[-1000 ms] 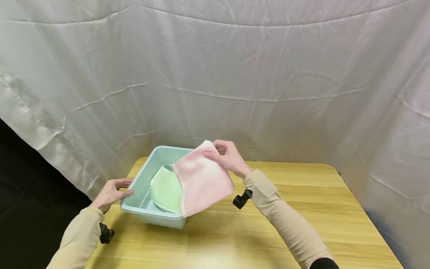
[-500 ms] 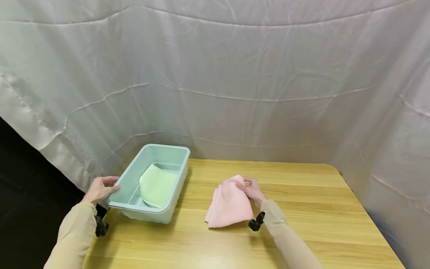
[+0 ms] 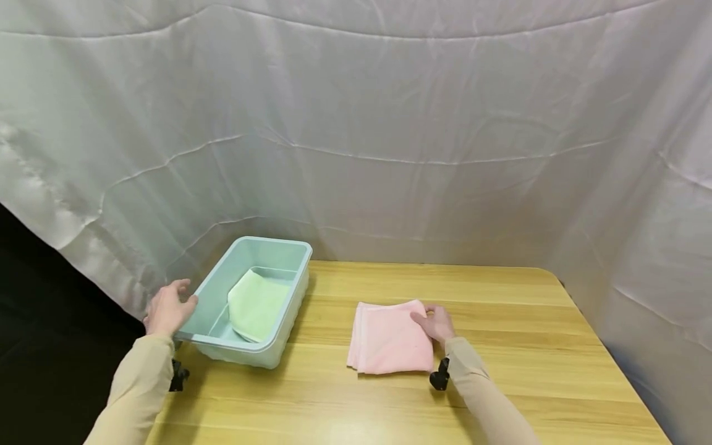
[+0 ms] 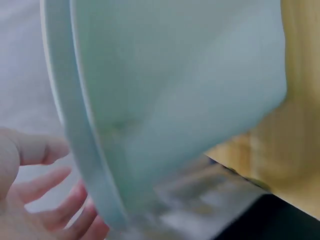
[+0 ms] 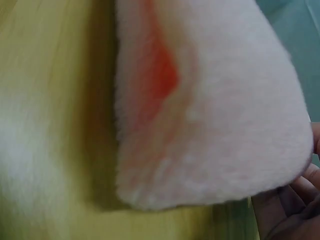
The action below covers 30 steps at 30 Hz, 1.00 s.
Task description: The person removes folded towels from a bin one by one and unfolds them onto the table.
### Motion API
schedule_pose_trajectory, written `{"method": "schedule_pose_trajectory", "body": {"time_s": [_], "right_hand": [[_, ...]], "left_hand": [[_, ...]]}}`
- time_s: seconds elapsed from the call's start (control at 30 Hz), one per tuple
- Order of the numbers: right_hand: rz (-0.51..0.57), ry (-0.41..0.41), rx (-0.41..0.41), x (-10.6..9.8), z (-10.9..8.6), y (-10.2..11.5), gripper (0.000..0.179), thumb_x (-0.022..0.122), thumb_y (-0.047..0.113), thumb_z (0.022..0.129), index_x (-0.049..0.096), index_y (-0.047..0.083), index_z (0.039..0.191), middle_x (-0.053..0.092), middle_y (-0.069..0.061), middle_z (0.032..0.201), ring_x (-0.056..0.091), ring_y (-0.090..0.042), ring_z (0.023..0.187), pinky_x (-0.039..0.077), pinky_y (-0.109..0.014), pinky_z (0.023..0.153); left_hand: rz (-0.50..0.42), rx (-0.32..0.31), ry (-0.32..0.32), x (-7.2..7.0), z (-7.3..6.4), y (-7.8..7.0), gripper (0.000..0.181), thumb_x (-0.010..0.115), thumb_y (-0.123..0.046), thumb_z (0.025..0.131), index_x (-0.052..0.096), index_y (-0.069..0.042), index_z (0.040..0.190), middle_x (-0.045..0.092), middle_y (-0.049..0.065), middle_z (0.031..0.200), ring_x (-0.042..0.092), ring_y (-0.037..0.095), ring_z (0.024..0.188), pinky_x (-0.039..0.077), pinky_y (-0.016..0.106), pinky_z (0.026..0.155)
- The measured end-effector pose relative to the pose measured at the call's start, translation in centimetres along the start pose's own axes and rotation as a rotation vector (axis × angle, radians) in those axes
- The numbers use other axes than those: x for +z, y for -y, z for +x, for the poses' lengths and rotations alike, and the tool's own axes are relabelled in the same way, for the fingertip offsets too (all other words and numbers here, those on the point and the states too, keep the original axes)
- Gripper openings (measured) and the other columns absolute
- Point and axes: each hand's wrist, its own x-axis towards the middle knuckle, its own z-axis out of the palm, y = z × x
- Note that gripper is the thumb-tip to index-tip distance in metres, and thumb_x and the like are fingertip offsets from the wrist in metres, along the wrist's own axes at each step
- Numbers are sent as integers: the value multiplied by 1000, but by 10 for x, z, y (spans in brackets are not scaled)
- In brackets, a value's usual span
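A pale blue-green plastic bin [image 3: 303, 272] stands on the left of the table, holding a folded light green cloth [image 3: 257, 306]. My left hand [image 3: 169, 309] is at the bin's near left rim, its fingers loosely bent. In the left wrist view, the fingers [image 4: 55, 200] reach up to the outer rim, with the thumb spread apart from them. Right of the bin lies a folded pink cloth [image 3: 394, 339]. My right hand [image 3: 436, 324] pinches its upper right edge, thumb on top. Seen from the right wrist, the folded layers of the pink cloth [image 5: 240, 125] partly hide that hand.
The wooden table [image 3: 528, 358] stretches to the right of the pink cloth. A pale grey curtain [image 3: 389, 123] hangs behind it, close to the table's back edge. Dark fabric [image 3: 44, 346] shows at the far left.
The right hand carried the pink cloth out from over the bin and laid it on the table to the right. The bin shifted left and settled level; the left hand has loosened at its rim.
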Motion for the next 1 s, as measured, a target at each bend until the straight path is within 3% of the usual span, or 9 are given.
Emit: {"method": "schedule_pose_trajectory", "body": {"time_s": [0.07, 0.13, 0.27, 0.37, 0.5, 0.6, 0.77, 0.87, 1.0], "right_hand": [[-92, -27, -31, -2, -1, -2, 41, 69, 28, 93, 65, -7, 114, 71, -22, 99, 64, -21, 81, 49, -26, 68], [-164, -41, -47, -4, -2, -4, 42, 67, 32, 94, 65, -6, 113, 70, -21, 100, 61, -25, 83, 47, -29, 70], [-211, -76, -65, -7, -8, -5, 46, 67, 36, 94, 62, -3, 117, 69, -19, 94, 61, -26, 79, 47, -32, 67], [-188, -136, -99, -6, -15, -5, 45, 67, 34, 94, 60, 0, 122, 67, -16, 91, 61, -24, 76, 46, -33, 67], [-112, -231, -173, 0, -28, 2, 35, 69, 22, 91, 64, 3, 120, 64, -11, 89, 59, -21, 78, 45, -30, 70], [-32, -245, -221, 8, -41, 12, 26, 71, 13, 89, 67, 5, 113, 65, -8, 88, 58, -15, 78, 46, -25, 70], [148, -137, -336, 22, -57, 25, 19, 72, 1, 86, 68, 0, 104, 68, -11, 85, 57, -6, 75, 50, -17, 70], [227, -71, -395, 30, -61, 26, 19, 72, -2, 85, 67, -4, 103, 69, -14, 85, 58, -2, 74, 51, -16, 71], [284, -41, -421, 39, -62, 23, 20, 73, -4, 85, 66, -9, 103, 71, -18, 86, 58, -1, 74, 51, -15, 71]], "left_hand": [[-15, 5, -91, 9, -4, -17, 49, 52, -19, 97, 49, 0, 142, 46, 35, 142, 43, 56, 125, 39, 70, 93], [-44, 75, -196, 20, -9, -36, 45, 54, -16, 95, 54, -1, 138, 48, 35, 139, 43, 56, 123, 39, 68, 95], [-152, 299, -367, 45, -22, -76, 36, 62, -4, 89, 63, 2, 125, 59, 30, 121, 48, 50, 111, 40, 60, 91], [-237, 470, -392, 65, -36, -106, 33, 66, 3, 85, 65, 4, 119, 64, 25, 108, 53, 46, 105, 43, 56, 90], [-295, 602, -298, 94, -54, -137, 32, 69, 3, 85, 67, 5, 117, 68, 20, 102, 61, 38, 100, 48, 52, 91], [-311, 606, -178, 116, -65, -153, 31, 68, 0, 88, 67, 4, 119, 69, 18, 105, 64, 33, 98, 52, 48, 89], [-385, 516, 18, 154, -71, -162, 30, 64, -2, 92, 65, 6, 121, 70, 17, 107, 67, 28, 95, 56, 41, 87], [-465, 424, 126, 178, -68, -161, 30, 61, -1, 93, 65, 7, 121, 71, 19, 105, 68, 28, 95, 58, 38, 86], [-541, 329, 236, 209, -66, -152, 32, 59, -1, 93, 63, 8, 124, 71, 20, 105, 69, 31, 97, 59, 37, 86]]}}
